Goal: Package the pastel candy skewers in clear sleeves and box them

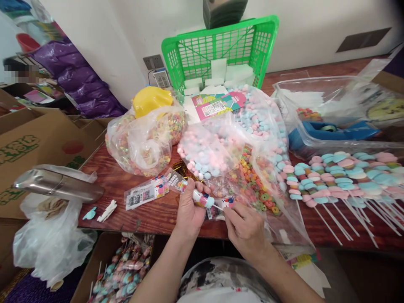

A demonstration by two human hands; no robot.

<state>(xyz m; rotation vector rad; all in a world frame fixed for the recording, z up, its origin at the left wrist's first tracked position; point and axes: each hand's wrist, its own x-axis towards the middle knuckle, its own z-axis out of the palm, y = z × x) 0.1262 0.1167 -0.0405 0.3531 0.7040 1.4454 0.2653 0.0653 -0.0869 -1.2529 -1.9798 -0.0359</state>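
Near the table's front edge, my left hand [190,213] is closed around a marshmallow candy skewer [206,200] inside a clear printed bag [198,196]. My right hand [245,225] pinches the skewer's thin white stick [218,206] at its lower end. Flat printed bags [147,192] lie to the left of my hands, and another printed bag [227,202] lies partly hidden behind them. Gold twist ties [182,169] sit just beyond my left hand. To the right, many unwrapped candy skewers [344,179] are piled with their sticks toward me.
Behind my hands are bags of pink and blue marshmallows [205,147] and ring candies [252,176]. A green basket [271,46] and clear bin [315,141] stand farther back. At left lies a steel flask [72,187]; below, a box holds wrapped skewers [126,269].
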